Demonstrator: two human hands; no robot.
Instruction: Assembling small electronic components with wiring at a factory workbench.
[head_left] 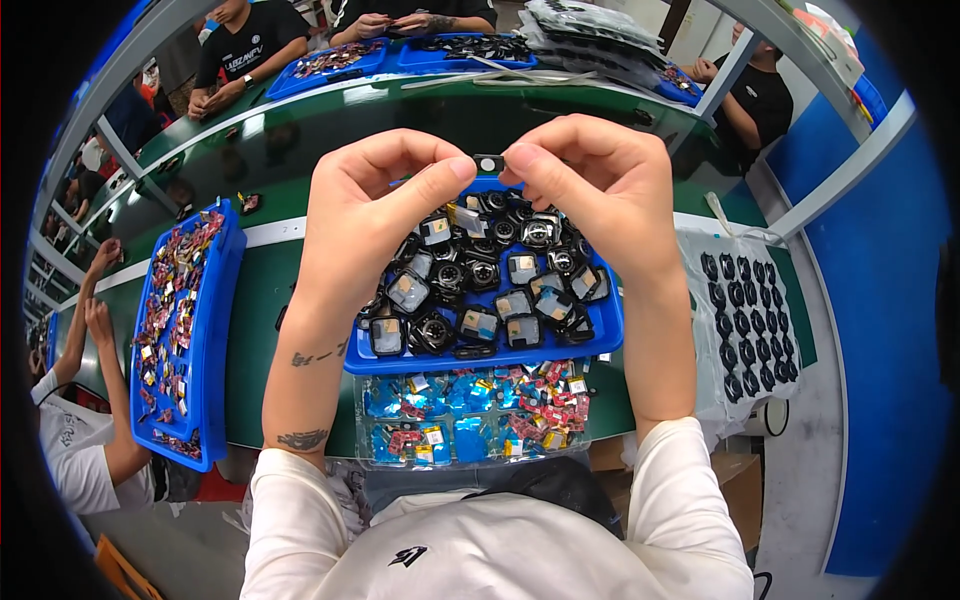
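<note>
Held at upper centre of the frame: a small black part (489,162), pinched between left hand (375,205) and right hand (600,190), above the far rim of the blue tray (610,335). Each grip closed to a thumb-and-forefinger pinch on 1 end of the part, other fingers curled in; only a short dark stretch with a pale spot showing between the fingertips, the rest hidden. Long axis apparently lying left to right across the frame, roughly level, 1 end toward each hand; which face is up, impossible to tell. Best handled, by the look of it, with light, even pressure from both sides, kept level and directly over the tray so a slip lands among the other pieces rather than on the green table (260,290). Below the hands, tray heaped with black round modules (435,330) and square ones with tan or silver faces. Nearer the lower edge, a clear tray of blue, red and yellow packets (470,415). At left, a long blue tray of small reddish pieces (175,330); at right, a clear bag of black rings (745,320). Other people seated along the upper and left edges.
</note>
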